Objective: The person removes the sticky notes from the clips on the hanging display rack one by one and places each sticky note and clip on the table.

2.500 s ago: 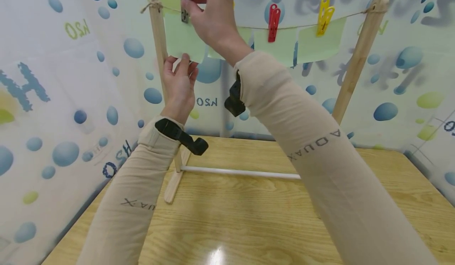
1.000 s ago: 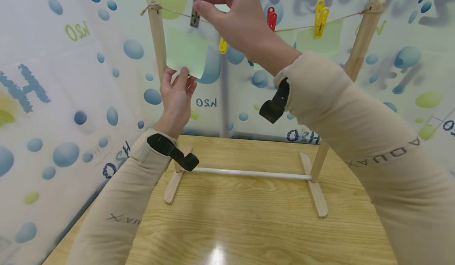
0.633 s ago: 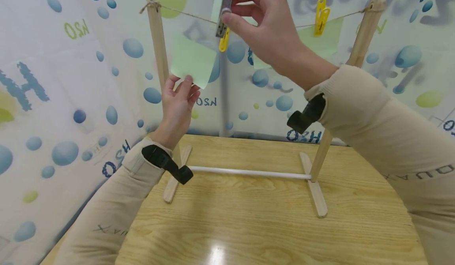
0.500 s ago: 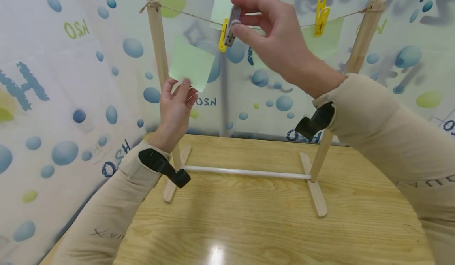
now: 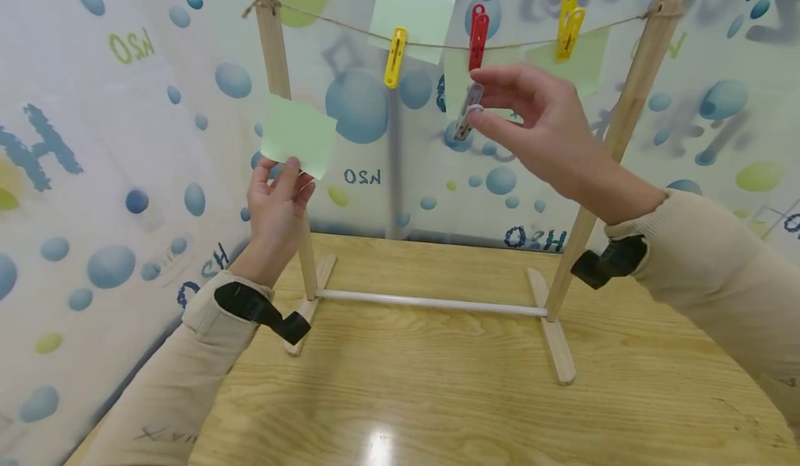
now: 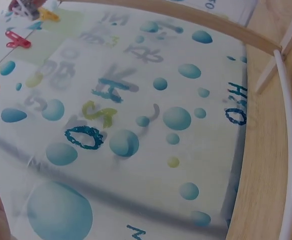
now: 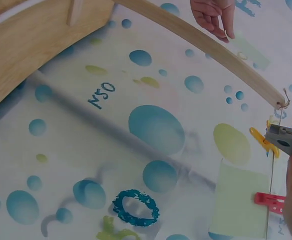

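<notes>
My left hand [image 5: 275, 209] pinches a pale green paper square [image 5: 300, 136] by its lower edge, in front of the left wooden post. My right hand [image 5: 544, 132] holds a grey clothespin [image 5: 467, 112] between thumb and fingertips, just below a red clothespin [image 5: 478, 35]. On the twine [image 5: 337, 26] the red clothespin and two yellow ones sit with green paper. The sheet [image 5: 415, 14] at the left yellow clothespin [image 5: 395, 57] stands up above the twine; the others hang below, one partly hidden by my right hand. In the right wrist view the grey clothespin [image 7: 285, 137] overlaps a yellow one.
A wooden frame carries the twine, with a left post [image 5: 273, 56], a right post [image 5: 625, 119] and a white crossbar [image 5: 431, 303] low between their feet. It stands on a wood-grain table [image 5: 437, 383]. Behind is a bubble-patterned backdrop [image 5: 362, 202].
The grey clothespin has come off the twine and moved right and down in my right hand. My left hand has brought its paper square down and left. The sheet at the left yellow clothespin has flipped upward.
</notes>
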`<control>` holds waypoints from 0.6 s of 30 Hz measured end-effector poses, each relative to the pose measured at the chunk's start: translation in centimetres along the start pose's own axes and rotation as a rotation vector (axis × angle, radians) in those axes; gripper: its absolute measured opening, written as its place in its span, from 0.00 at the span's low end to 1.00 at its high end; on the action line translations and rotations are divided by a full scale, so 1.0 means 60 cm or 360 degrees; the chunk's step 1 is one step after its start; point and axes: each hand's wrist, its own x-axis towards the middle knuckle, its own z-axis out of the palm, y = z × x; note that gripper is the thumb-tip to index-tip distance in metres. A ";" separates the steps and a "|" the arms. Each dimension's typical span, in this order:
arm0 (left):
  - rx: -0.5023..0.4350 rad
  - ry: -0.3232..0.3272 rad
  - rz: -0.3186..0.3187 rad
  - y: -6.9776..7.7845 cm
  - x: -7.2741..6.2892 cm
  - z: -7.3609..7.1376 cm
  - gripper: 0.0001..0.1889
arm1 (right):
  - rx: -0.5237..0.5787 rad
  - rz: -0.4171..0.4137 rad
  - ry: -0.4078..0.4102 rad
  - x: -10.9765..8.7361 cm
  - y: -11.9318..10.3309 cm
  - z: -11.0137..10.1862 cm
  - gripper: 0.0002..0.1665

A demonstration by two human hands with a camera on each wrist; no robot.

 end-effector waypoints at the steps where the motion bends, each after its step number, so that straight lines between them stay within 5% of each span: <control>1: -0.0005 0.0005 0.0008 0.002 0.000 -0.006 0.12 | -0.0001 0.0007 0.0003 -0.006 0.005 -0.004 0.22; 18: 0.0047 0.0169 -0.0004 0.007 -0.016 -0.100 0.13 | 0.0191 0.0184 0.0057 -0.105 0.060 -0.065 0.21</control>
